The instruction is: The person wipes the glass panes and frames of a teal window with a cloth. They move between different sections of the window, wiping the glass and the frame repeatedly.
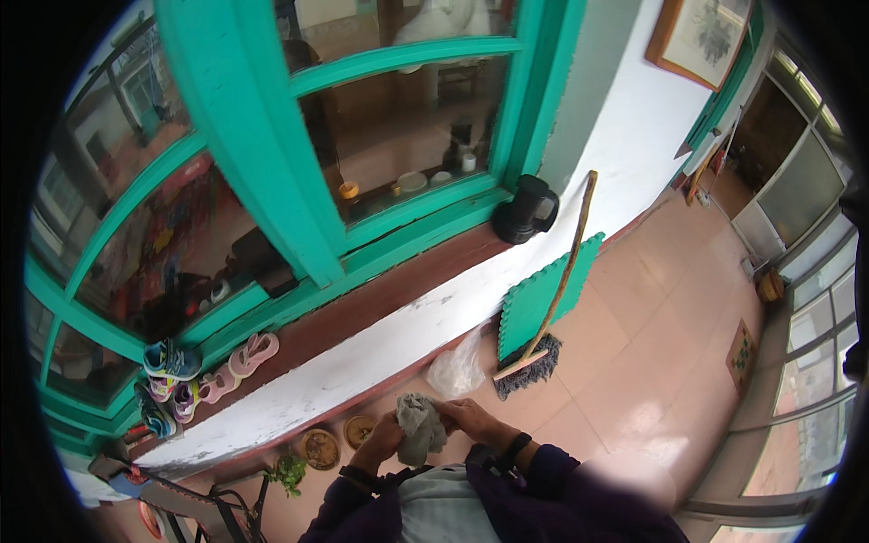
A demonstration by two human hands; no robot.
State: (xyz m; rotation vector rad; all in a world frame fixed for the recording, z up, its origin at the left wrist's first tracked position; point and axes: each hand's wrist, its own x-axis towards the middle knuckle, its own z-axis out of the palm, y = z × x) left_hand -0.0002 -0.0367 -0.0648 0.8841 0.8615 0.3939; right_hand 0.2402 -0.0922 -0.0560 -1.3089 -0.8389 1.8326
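Note:
A crumpled grey-green cloth (419, 431) is held in front of the body, between both hands. My left hand (383, 438) grips its left side, and my right hand (468, 417) has hold of its upper right edge. Just beyond the hands, a clear plastic bag (456, 370) lies on the tiled floor against the wall. To its right stands a mop with a wooden handle (570, 258) and dark grey strands (543, 377), leaning by a green foam mat (536, 305).
Green-framed windows (407, 224) rise above a brown sill (380, 285). On the sill stand a black electric kettle (526, 209) and several shoes (173, 360). Potted plants (320, 449) sit on the floor at the wall's foot. A dark metal-framed chair or rack (224, 506) stands lower left.

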